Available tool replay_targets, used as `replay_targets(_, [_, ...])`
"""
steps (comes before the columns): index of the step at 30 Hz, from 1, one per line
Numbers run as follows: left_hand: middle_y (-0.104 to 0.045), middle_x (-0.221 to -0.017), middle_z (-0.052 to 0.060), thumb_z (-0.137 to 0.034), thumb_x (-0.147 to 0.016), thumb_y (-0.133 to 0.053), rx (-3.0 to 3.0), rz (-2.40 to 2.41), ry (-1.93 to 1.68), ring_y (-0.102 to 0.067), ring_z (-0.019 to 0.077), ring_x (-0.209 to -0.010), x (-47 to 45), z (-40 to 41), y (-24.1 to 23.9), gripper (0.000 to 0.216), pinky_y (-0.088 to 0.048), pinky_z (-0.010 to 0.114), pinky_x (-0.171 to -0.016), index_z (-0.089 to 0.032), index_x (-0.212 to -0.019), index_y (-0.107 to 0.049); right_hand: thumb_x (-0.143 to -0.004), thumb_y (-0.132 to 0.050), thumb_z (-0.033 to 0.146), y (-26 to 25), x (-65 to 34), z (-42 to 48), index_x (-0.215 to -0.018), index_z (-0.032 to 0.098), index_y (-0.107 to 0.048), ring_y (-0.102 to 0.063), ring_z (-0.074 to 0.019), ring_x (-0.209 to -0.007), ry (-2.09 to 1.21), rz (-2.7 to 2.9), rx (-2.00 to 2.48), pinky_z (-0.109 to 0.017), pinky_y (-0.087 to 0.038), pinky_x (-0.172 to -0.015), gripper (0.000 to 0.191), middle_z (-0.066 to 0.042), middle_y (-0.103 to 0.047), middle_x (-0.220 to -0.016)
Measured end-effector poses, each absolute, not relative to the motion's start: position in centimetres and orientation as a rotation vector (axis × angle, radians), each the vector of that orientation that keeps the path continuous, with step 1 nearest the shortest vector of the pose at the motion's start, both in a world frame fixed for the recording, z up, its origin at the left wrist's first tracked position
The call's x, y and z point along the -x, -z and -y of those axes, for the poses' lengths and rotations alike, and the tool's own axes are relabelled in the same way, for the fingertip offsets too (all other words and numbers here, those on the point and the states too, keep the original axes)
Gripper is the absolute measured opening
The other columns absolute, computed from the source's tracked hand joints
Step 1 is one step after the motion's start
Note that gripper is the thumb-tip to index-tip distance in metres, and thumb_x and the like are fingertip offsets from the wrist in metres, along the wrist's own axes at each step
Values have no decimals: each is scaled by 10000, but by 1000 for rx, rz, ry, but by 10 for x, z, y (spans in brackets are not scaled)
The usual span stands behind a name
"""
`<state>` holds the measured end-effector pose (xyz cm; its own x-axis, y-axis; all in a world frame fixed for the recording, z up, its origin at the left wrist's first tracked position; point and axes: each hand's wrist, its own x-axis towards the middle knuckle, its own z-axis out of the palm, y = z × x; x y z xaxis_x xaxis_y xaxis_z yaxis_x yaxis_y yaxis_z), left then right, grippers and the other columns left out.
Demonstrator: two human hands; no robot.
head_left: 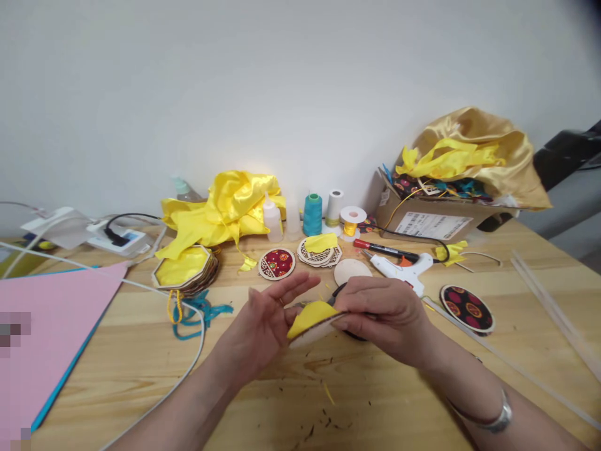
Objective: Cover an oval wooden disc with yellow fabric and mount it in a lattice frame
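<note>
Above the table's middle, my right hand [387, 313] pinches the edge of a thin round wooden disc [312, 322], tilted, with yellow satin fabric on its upper face. My left hand [267, 326] is open, palm turned up, its fingers stretched out beside and partly behind the disc; whether they touch it I cannot tell. Black curved parts, perhaps scissors handles, show partly hidden behind my right hand. Just beyond the hands lie a bare wooden disc [353, 270], a red patterned round piece [277, 264] and wooden lattice pieces [323, 255] with a yellow scrap.
A white glue gun [404, 270] and a red-black marker [385, 250] lie right of centre. Thread spools [312, 215] and a glue bottle [272, 219] stand behind. Octagonal pieces [183, 268] are stacked left. A cardboard box [422, 219] holds fabric. A white cable [200, 344] crosses the left side.
</note>
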<state>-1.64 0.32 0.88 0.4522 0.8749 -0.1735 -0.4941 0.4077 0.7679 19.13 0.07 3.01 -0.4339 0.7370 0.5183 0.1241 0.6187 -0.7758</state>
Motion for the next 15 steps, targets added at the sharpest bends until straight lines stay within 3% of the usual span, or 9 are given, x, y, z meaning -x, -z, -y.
replay_targets(2, [-571, -1319, 153, -675, -775, -495, -636, -601, -909, -649, 218, -893, 17, -4, -11, 671, -502, 332, -811, -140, -1147, -657, -799, -675, 154, -34, -191, 3, -819, 100, -725, -563, -112, -640, -921, 1924, 589, -225, -454, -584, 76, -59, -638, -703])
replay_targets(5, [-589, -1297, 150, -640, -865, -344, -571, -562, -871, -632, 193, -872, 16, -3, -12, 676, -483, 310, -799, -110, -1148, -654, -782, -698, 166, -36, -190, 7, -774, 78, -727, -545, -109, -615, -1111, 1895, 473, -232, -450, -580, 94, -58, -621, -662])
replay_targets(8, [-635, -1223, 162, -671, -861, -285, -561, -465, -746, -603, 240, -1011, 14, 1, -12, 754, -441, 330, -884, -77, -1142, -655, -764, -713, 167, -35, -188, 8, -762, 85, -732, -539, -102, -597, -1248, 1814, 492, -225, -449, -576, 84, -42, -619, -645])
replay_targets(12, [-716, -1044, 150, -723, -830, -261, -565, -357, -576, -635, 234, -946, 14, 8, -8, 826, -428, 300, -856, -68, -1144, -655, -759, -715, 206, -30, -188, 2, -778, 126, -744, -521, -92, -579, -1243, 1733, 798, -196, -406, -514, 87, -17, -626, -637])
replay_targets(15, [-710, -1052, 165, -732, -830, -188, -549, -353, -621, -627, 250, -974, 15, 8, -5, 892, -409, 300, -869, -35, -1138, -651, -772, -696, 246, -28, -190, -4, -766, 136, -748, -520, -97, -589, -1212, 1717, 1004, -200, -394, -516, 122, -15, -635, -641])
